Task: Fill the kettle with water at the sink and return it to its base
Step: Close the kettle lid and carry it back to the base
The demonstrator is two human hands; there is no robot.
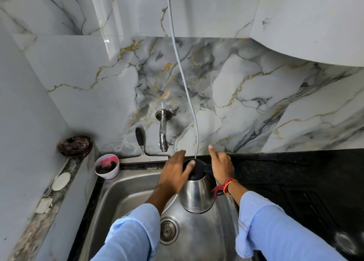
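Two arms in rolled pale-blue sleeves (275, 227) reach over the stainless steel sink (126, 193), its round drain (168, 230) nearest. Above the basin is the shiny steel kettle with a black lid (198, 193). The right hand (221, 167) grips its black handle, forefinger pointing up; the left hand (175, 172) rests spread on the lid. Beyond, a chrome wall tap (163, 131) juts from the marble-patterned tiles, with a thin white hose (185, 83) hanging down just beside it.
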